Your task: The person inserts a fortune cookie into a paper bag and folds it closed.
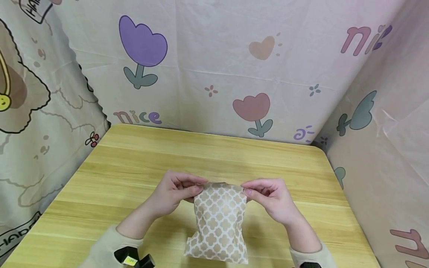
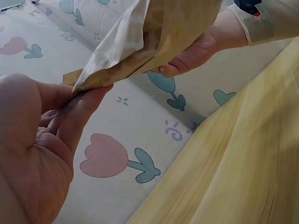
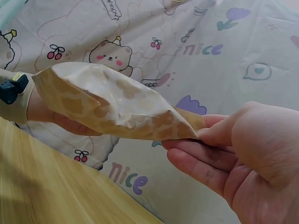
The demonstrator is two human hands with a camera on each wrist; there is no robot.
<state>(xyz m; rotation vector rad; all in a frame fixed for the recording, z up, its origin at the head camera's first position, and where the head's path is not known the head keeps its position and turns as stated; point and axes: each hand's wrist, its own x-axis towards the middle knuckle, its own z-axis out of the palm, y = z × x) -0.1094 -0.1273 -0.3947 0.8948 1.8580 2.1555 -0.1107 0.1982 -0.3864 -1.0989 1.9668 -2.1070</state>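
A tan paper bag [image 1: 220, 219] with a white quatrefoil pattern hangs between the two hands in the head view. My left hand [image 1: 175, 191] pinches its upper left corner between thumb and fingers. At the upper right corner my right hand [image 1: 273, 197] pinches the paper the same way. The left wrist view shows the bag [image 2: 140, 46] from its side, its paper creased, with the left thumb and fingertips meeting on one edge. From the right wrist, the bag [image 3: 117, 102] looks bulged and folded. Whatever it contains is hidden.
Beneath the hands lies a wooden table [image 1: 151, 152] with light yellow grain. Printed cloth [image 1: 207, 44] with flowers and lettering hangs behind it and along both sides. A black device [image 1: 129, 257] is strapped at the left cuff, and another [image 1: 310, 265] at the right.
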